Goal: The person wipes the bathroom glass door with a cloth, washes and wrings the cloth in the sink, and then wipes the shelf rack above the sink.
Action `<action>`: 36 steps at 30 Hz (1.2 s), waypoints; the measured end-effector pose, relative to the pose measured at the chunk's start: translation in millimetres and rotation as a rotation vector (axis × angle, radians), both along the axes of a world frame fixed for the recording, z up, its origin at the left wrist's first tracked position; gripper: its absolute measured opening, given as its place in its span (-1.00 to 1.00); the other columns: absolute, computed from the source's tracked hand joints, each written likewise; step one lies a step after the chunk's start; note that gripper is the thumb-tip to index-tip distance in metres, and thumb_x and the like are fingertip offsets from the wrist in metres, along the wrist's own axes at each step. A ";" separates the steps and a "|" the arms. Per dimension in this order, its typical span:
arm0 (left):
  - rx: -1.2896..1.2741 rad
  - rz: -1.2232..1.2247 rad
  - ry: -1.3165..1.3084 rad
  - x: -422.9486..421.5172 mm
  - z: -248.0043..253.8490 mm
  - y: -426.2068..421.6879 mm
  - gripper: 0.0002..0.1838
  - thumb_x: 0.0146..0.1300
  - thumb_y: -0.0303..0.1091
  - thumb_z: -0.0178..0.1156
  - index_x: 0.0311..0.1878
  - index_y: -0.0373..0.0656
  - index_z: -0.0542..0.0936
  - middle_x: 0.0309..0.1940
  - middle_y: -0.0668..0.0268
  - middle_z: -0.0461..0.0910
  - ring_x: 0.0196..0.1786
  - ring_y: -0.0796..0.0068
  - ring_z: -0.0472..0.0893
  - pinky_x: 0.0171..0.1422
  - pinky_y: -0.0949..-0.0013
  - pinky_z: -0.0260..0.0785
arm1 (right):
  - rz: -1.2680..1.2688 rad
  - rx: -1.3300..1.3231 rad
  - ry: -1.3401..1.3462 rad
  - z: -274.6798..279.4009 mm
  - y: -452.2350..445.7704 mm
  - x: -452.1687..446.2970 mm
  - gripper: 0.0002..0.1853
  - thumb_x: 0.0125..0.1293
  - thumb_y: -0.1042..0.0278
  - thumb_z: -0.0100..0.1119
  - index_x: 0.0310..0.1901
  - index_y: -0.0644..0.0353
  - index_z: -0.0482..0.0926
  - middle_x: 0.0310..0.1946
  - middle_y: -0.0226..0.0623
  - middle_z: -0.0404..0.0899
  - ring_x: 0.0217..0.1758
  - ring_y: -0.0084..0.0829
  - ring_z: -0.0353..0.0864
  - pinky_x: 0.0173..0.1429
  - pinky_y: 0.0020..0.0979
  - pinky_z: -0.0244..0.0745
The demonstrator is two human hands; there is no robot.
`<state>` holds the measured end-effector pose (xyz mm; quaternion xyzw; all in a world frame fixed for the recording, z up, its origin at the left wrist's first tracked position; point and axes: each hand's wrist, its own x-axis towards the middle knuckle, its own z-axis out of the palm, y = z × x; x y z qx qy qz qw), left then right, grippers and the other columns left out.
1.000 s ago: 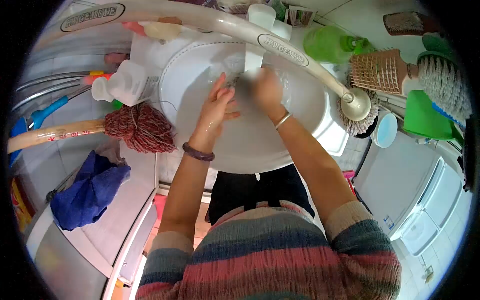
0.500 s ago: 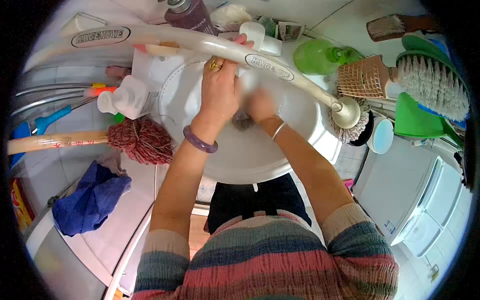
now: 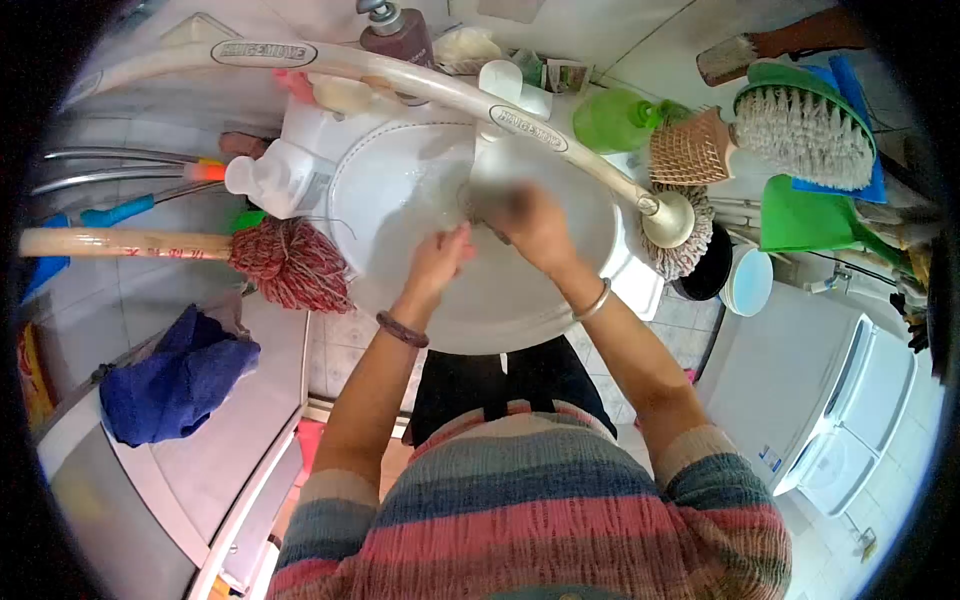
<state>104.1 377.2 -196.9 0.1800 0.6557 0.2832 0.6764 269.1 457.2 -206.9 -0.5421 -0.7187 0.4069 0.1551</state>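
Over the white washbasin (image 3: 365, 200), my right hand (image 3: 532, 228) is closed with its fingers pointing down and left. A small grey wad (image 3: 484, 226) shows in part at its fingertips; a blurred patch covers the rest, so its kind cannot be made out. My left hand (image 3: 440, 262), below and to the left, has loosely bent fingers, a little apart, with nothing visible in them. The white tap (image 3: 493, 150) stands behind both hands at the basin's back. Some clear water seems to glint in the bowl.
A cream tube (image 3: 400, 82) arches across the basin, ending in a round cup (image 3: 668, 222). A green spray bottle (image 3: 610, 120), a hairbrush (image 3: 690, 148) and a scrubbing brush (image 3: 805, 130) are right; a red mop (image 3: 290, 265), white bottle (image 3: 275, 178) and blue cloth (image 3: 175, 378) are left.
My left hand has come down from the tap toward the basin's front. My right hand stays over the bowl, slightly lower, still on the grey wad. The view has shifted a little.
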 end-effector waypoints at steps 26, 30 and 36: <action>-0.183 0.479 -0.916 48.5 45.9 -25.9 -0.79 0.22 -0.26 0.16 -0.16 -0.15 0.48 -0.38 0.32 0.50 -0.47 0.55 0.43 -0.56 0.59 0.23 | -0.104 -0.476 0.609 -40.6 -4.7 -12.8 -0.58 0.25 0.08 0.09 -0.03 0.28 0.50 -0.27 -0.22 0.56 -0.34 -0.36 0.52 -0.15 -0.37 0.48; 0.423 -0.247 0.154 57.6 16.2 -22.2 -0.71 0.14 -0.16 0.14 -0.29 -0.23 0.54 -0.47 0.19 0.58 -0.40 0.23 0.54 -0.37 0.20 0.33 | 0.248 0.134 -0.279 -32.9 7.4 -32.5 -0.71 0.17 0.28 0.01 -0.27 0.38 0.54 -0.25 0.10 0.57 -0.12 -0.01 0.57 -0.10 -0.22 0.50; 0.225 0.081 -0.329 46.9 5.7 -21.9 -0.69 0.21 -0.19 0.06 -0.13 -0.25 0.48 -0.52 0.23 0.52 -0.52 0.43 0.49 -0.56 0.43 0.29 | 0.204 -0.125 -0.208 -8.2 18.5 -39.2 -0.55 0.18 0.04 0.04 -0.18 0.35 0.54 -0.25 0.04 0.59 -0.16 -0.07 0.60 -0.05 -0.22 0.48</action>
